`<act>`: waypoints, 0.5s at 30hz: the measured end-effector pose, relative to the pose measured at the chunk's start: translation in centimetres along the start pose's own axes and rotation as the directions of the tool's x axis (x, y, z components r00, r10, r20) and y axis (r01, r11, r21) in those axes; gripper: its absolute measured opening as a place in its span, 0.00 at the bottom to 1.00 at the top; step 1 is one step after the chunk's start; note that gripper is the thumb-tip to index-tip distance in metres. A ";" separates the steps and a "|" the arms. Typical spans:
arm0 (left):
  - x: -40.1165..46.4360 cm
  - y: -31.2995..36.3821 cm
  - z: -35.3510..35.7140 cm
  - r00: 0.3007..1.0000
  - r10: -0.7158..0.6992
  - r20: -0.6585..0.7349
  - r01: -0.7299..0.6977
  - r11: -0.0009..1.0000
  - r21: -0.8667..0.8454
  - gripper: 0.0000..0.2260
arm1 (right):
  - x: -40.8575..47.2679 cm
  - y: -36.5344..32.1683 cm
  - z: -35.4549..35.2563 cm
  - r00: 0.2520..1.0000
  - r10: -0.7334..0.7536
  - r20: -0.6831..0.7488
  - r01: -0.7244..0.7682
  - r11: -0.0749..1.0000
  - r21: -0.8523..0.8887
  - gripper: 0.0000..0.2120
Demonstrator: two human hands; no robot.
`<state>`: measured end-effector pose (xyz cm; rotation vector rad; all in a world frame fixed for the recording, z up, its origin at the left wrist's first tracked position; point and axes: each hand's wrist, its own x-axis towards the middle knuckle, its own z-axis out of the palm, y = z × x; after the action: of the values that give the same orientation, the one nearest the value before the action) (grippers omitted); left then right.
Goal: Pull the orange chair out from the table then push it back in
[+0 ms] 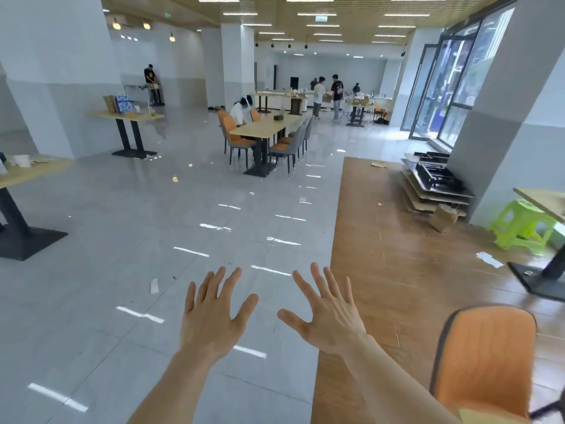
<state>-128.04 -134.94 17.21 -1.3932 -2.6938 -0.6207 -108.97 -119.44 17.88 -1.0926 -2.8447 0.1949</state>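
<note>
No text seems legible anywhere here.

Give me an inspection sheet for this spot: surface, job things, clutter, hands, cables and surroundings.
Surface: grey tile floor left, wood floor right.
Job's things: orange chair at lower right, untouched; table edge at right.
Clutter: paper scraps on floor; green stool; paper bag; stacked tabletops.
Hands: left hand and right hand spread open, holding nothing.
Cables: nothing seen.
Surroundings: dining hall, people far off.
</note>
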 end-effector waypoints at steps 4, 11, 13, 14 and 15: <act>11.2 -1.4 1.0 0.999 0.040 0.019 -0.040 0.999 -0.029 0.37 | 9.2 0.7 -1.1 0.998 0.064 -0.015 -0.064 0.998 -0.002 0.46; 26.6 1.7 5.2 0.973 0.222 0.065 -0.219 0.975 -0.047 0.37 | 20.5 5.9 -2.2 0.978 0.200 -0.058 -0.199 0.980 0.023 0.46; 30.6 3.3 7.4 0.961 0.265 0.080 -0.261 0.963 -0.060 0.38 | 23.4 8.7 -1.7 0.967 0.243 -0.071 -0.241 0.970 0.034 0.47; 32.6 4.2 8.7 0.954 0.286 0.088 -0.282 0.958 -0.059 0.38 | 24.7 10.2 -1.4 0.961 0.263 -0.080 -0.261 0.965 0.036 0.47; 34.5 5.2 9.9 0.946 0.308 0.097 -0.304 0.951 -0.057 0.38 | 26.1 11.8 -1.2 0.955 0.283 -0.088 -0.281 0.959 0.035 0.47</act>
<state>-143.05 -101.91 17.44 -1.8540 -2.4692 -0.5927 -120.37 -93.12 18.24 -1.4601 -2.5896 0.1890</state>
